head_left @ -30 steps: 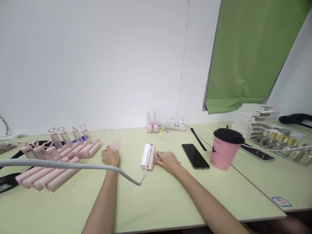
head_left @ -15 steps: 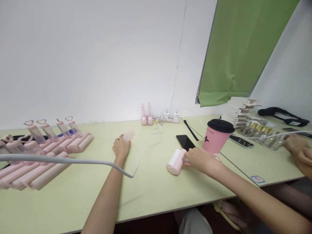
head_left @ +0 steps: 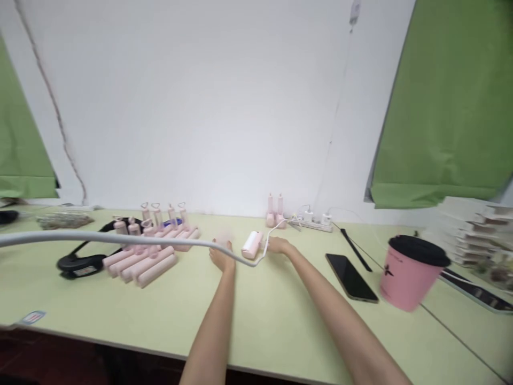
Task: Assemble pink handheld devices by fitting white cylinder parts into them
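My left hand (head_left: 222, 259) is over the table, its fingers curled at a pale pink, blurred piece (head_left: 223, 236) whose kind I cannot make out. Just right of it, a pink device with a white-fronted cylindrical body (head_left: 252, 245) is held by my right hand (head_left: 278, 245), which grips its narrow handle end. A white cable (head_left: 236, 258) crosses in front and partly hides both hands. Left of my hands, several similar pink devices (head_left: 154, 272) lie in two rows, clear tubes upright, some topped with heart-shaped loops.
Two pink devices (head_left: 275, 218) stand by a white power strip (head_left: 316, 225) at the wall. To the right are a black phone (head_left: 351, 278), a black strap (head_left: 356, 249), a pink lidded cup (head_left: 411, 280) and stacked white trays (head_left: 473, 230). A black headset-like band (head_left: 82, 266) lies left.
My view has swung left. My right hand has carried the pink device leftward, away from the cup and close to my left hand. The co-worker's hands have left the view.
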### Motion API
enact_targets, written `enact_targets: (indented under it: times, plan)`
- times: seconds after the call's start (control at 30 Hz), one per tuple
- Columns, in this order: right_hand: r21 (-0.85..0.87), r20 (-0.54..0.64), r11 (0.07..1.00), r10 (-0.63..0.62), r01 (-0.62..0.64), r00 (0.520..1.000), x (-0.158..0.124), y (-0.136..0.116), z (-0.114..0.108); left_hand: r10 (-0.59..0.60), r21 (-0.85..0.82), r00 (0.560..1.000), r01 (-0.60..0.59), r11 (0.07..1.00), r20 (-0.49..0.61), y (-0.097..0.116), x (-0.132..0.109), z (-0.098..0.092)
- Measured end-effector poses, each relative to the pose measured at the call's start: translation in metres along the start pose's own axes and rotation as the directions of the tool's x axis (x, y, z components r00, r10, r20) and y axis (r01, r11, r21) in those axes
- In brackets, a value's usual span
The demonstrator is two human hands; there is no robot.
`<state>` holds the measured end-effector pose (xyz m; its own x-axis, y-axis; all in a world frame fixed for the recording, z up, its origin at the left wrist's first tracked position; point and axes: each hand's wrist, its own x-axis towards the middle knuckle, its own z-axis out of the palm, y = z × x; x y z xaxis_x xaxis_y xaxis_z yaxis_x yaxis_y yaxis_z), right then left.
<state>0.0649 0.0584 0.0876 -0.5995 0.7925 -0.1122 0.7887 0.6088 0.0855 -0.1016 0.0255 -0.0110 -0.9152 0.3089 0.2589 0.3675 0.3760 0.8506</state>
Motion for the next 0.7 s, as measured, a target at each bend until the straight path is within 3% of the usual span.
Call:
enact_targets:
  times: [0.1,0.2,0.3,0.4,0.47,0.57,0.7]
  plan:
    - [-0.036,-0.075,0.999,0.038,-0.041,0.996,-0.009,0.009,-0.009,-0.041,-0.046,0.999,0.04,0.998,-0.018,0.001,0.004,-0.003]
    - [-0.107,-0.236,0.992,0.04,-0.067,0.971,-0.039,0.022,-0.001,-0.035,-0.051,0.998,0.038,0.998,0.053,0.002,0.002,-0.004]
    - [-0.356,-0.43,0.934,-0.18,0.018,0.884,-0.08,0.038,0.026,-0.015,-0.039,0.993,0.02,0.999,0.12,0.003,-0.001,-0.005]
    - [-0.507,-0.379,0.848,-0.382,0.156,0.843,-0.123,0.059,0.063,-0.014,-0.032,0.991,0.018,0.999,0.132,0.004,-0.001,-0.006]
    - [-0.529,-0.336,0.819,-0.444,0.224,0.83,-0.15,0.073,0.084,-0.014,-0.028,0.992,0.018,0.999,0.129,0.004,0.0,-0.006]
    - [-0.466,-0.329,0.856,-0.403,0.225,0.854,-0.185,0.091,0.097,-0.014,-0.017,0.992,0.016,1.0,0.123,0.003,0.0,-0.005]
    - [-0.405,-0.247,0.898,-0.286,0.17,0.926,-0.205,0.093,0.089,-0.018,0.001,0.993,0.018,1.0,0.116,0.001,0.0,-0.003]
